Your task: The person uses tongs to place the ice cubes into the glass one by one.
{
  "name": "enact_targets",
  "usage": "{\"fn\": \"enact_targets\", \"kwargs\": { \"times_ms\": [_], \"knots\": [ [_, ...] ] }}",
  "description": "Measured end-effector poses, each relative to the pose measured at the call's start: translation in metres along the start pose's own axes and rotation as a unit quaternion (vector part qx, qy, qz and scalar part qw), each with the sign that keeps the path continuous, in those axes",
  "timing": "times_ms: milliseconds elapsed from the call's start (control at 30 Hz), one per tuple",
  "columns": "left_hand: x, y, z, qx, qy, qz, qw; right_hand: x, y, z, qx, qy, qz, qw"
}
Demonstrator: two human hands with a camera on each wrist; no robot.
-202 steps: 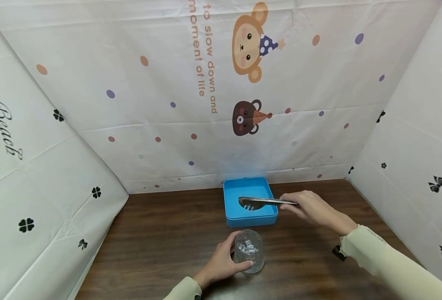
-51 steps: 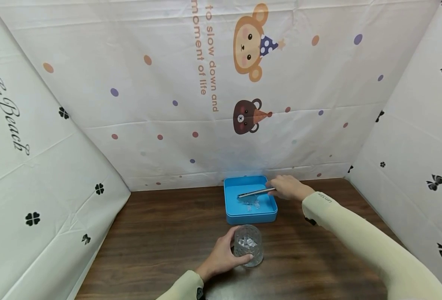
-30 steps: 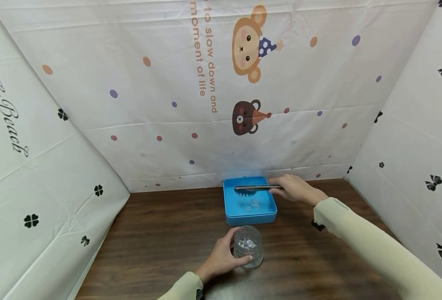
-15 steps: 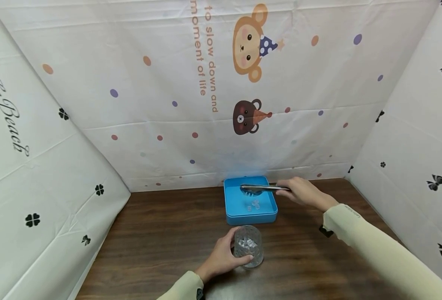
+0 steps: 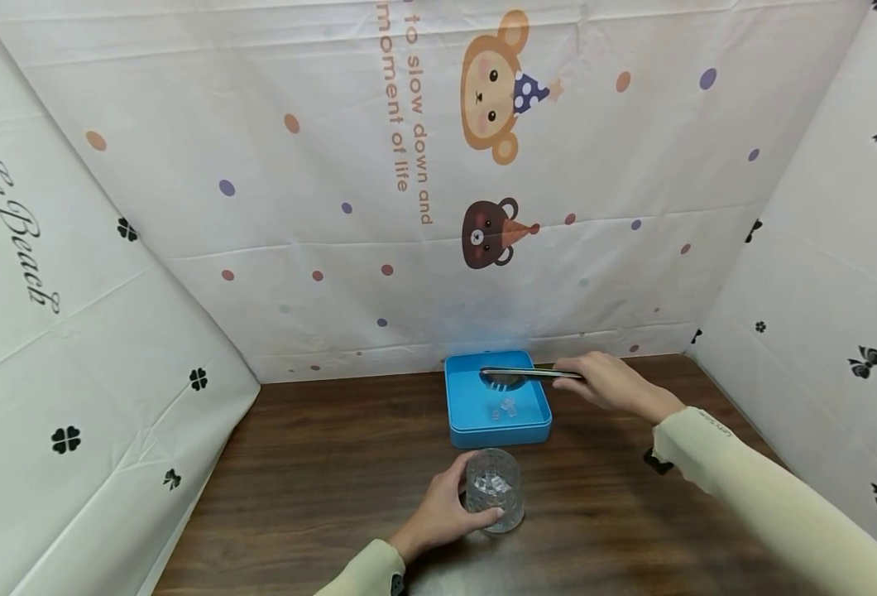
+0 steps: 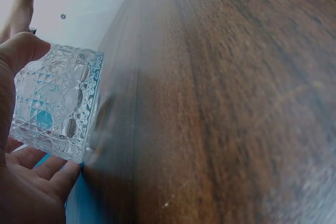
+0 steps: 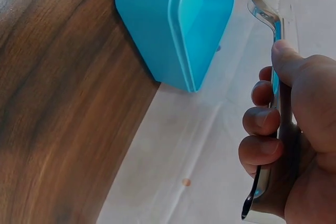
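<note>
My left hand (image 5: 444, 511) holds a clear patterned glass (image 5: 509, 501) at its side, thumb in front, as it stands on the table. Several clear ice cubes (image 5: 492, 483) lie inside it. In the left wrist view the glass (image 6: 58, 100) shows between the thumb and the spread fingers. My right hand (image 5: 608, 382) grips metal serving tongs (image 5: 535, 373) over a blue box (image 5: 498, 435). The right wrist view has the tongs (image 7: 285, 108) squeezed in the fist, fork-like tip pointing away; I cannot tell whether a cube sits in it. A few clear cubes (image 5: 509, 406) lie in the box.
The dark wooden table (image 5: 319, 463) ends at a printed white cloth (image 5: 334, 298) hanging behind the box. More white cloth (image 5: 818, 331) hangs on the right side and also on the left. The box stands close to the back cloth.
The tongs were down among the cubes in the box; they have since risen off them and shifted slightly right with my right hand. My left hand stays on the glass.
</note>
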State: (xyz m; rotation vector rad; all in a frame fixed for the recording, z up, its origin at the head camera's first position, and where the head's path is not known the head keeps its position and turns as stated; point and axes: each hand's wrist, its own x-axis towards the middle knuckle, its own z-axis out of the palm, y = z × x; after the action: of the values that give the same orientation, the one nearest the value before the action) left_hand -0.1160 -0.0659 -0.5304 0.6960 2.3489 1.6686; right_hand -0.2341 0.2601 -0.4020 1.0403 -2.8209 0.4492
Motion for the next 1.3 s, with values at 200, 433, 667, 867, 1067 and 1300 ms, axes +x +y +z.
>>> {"fn": "enact_targets", "kwargs": {
  "times_ms": [200,433,667,867,1067,1300],
  "knots": [
    [0.000,0.002,0.001,-0.004,0.003,0.009,1.0000,-0.008,-0.008,-0.008,-0.013,0.012,-0.005,1.000],
    [-0.001,0.003,0.001,-0.010,0.002,0.014,0.9999,-0.023,-0.028,-0.019,-0.014,0.007,-0.008,1.000],
    [-0.001,0.000,0.002,-0.011,0.001,0.018,0.9998,-0.043,-0.049,-0.025,-0.003,0.021,-0.051,0.998],
    [-0.001,-0.001,0.001,-0.009,0.005,0.031,0.9995,-0.059,-0.063,-0.026,0.000,0.034,-0.079,0.996],
    [0.000,0.001,-0.001,-0.004,0.010,0.030,0.9995,-0.068,-0.072,-0.025,0.001,0.047,-0.096,0.994],
    [0.000,0.001,-0.001,0.002,0.006,0.017,0.9998,-0.071,-0.074,-0.021,-0.003,0.047,-0.096,0.994]
  ]
}}
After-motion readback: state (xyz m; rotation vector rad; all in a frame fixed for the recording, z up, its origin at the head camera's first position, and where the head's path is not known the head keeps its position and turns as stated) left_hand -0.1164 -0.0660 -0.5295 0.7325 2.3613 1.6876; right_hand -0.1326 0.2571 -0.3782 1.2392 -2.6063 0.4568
